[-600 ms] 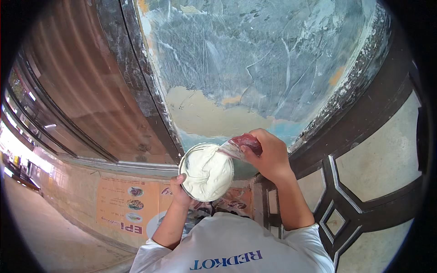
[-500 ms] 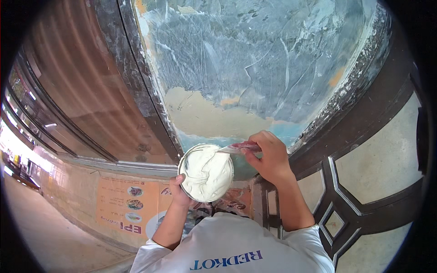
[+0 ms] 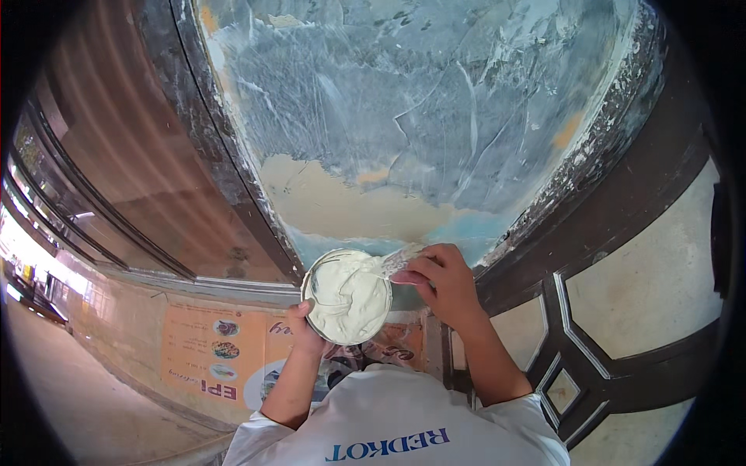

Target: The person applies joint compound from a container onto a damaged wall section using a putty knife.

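My left hand (image 3: 308,326) grips a round tub (image 3: 308,281) by its left side, thumb over the rim. Thick white putty (image 3: 350,303), stirred into folds, fills the tub almost to the top. In my right hand (image 3: 447,283) is a putty knife (image 3: 402,262), with a bit of reddish colour showing by the fingers. Its pale, putty-smeared blade is at the tub's upper right rim. Beyond the tub stands a wall panel (image 3: 350,93) with streaky grey-blue patches, and a beige patch (image 3: 334,198) lies low on it.
A dark frame with flaking white smears (image 3: 579,167) borders the panel on the right. Brown shutter-like panelling (image 3: 116,155) rises at left. An orange poster (image 3: 198,349) is below it. A dark gate with pale panels (image 3: 622,365) stands at right.
The putty knife has turned in my right hand, so its blade now shows broader and points up. My right hand has shifted slightly left and down. The tub stays in my left hand.
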Demonstrator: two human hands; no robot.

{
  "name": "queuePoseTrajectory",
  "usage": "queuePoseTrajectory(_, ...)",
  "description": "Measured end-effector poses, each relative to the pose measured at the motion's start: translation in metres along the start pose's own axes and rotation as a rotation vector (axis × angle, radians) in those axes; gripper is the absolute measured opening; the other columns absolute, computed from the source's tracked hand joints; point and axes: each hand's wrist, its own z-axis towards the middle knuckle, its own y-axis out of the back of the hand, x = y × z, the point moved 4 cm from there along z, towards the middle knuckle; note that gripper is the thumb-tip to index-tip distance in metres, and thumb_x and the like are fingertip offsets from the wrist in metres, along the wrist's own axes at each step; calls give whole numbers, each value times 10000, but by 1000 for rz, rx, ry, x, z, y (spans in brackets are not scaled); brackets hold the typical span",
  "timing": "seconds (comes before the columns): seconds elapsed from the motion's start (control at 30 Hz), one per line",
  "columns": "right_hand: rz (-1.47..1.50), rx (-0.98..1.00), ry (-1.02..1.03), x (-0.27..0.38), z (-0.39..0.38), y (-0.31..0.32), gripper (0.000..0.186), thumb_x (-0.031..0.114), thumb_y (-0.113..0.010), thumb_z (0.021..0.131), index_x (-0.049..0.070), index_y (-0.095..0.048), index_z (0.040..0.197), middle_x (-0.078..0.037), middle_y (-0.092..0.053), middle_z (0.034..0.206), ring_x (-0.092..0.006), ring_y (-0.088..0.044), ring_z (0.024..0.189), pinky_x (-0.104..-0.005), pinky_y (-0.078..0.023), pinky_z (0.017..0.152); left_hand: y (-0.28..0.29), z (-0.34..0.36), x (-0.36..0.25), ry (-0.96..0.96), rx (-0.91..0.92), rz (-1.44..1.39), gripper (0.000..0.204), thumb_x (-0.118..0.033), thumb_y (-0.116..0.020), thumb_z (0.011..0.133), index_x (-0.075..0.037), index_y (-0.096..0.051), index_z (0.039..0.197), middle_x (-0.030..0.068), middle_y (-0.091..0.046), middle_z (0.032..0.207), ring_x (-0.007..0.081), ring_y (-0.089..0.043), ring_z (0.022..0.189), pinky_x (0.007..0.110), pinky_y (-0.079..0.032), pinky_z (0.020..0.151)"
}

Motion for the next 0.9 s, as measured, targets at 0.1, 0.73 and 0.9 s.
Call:
queuePoseTrajectory(0.1,26,13,44,-7,3,4,301,15,-739,672,98,-674,955,-85,-599,1024,-306,-576,982,-402,-492,844,-13,-1,1,38,12,-13,886,-528,-564,758,16,-392,1436,222,-519,1380,379,-555,1215,480,-455,1043)
queuePoseTrajectory(0.73,805,-47,-336,-65,-14,-6,228,30,-716,839,37,-577,1019,-63,-643,981,-116,-624,900,-257,-508,775,-30,0,6,190,113,-241,820,-520,-548,803,-6,-420,1429,215,-483,1424,392,-522,1249,516,-462,1026)
queuePoseTrajectory(0.9,757,18,-404,-52,0,-4,333,44,-715,845,24,-532,1122,-48,-620,1003,-107,-602,872,-269,-510,760,-25,-1,-1,177,143,-270,806,-512,-543,805,1,-433,1417,216,-497,1410,393,-535,1231,515,-464,1021)
